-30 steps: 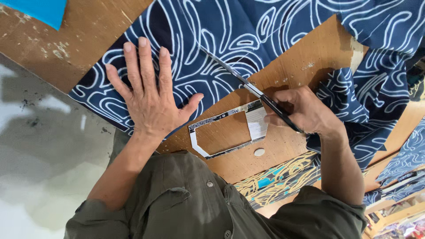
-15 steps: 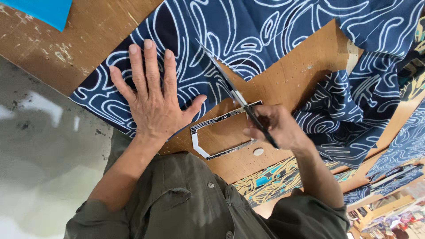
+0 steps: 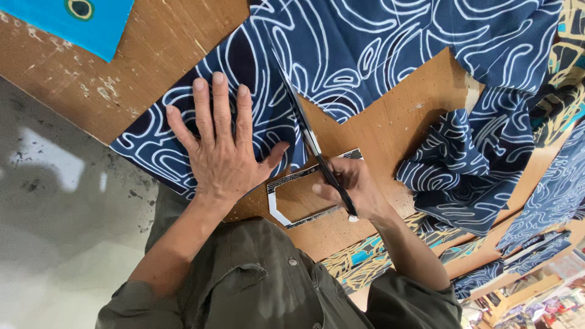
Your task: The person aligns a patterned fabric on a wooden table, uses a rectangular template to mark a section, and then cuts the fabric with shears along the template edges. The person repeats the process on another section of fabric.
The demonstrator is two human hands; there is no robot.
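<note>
My left hand [image 3: 222,149] lies flat with fingers spread on a piece of dark blue cloth with white wavy lines [image 3: 183,128], pressing it to the wooden table [image 3: 390,122]. My right hand [image 3: 353,186] grips a pair of long black scissors [image 3: 311,137]. Their blades point away from me along the cut edge of the cloth, between the pressed piece and the larger piece of the same cloth [image 3: 378,42]. A flat hexagon-shaped frame template [image 3: 292,192], black and white, lies on the table under my right hand.
More blue patterned cloth [image 3: 469,164] is bunched at the right, with further folded pieces [image 3: 548,201] beyond it. A bright blue sheet [image 3: 67,21] lies at the table's top left corner. Grey floor [image 3: 61,201] shows past the table edge at left.
My right hand has slid left and toward me with the scissors, and the blades now reach farther along the cloth's cut edge. My left hand stays flat on the cloth.
</note>
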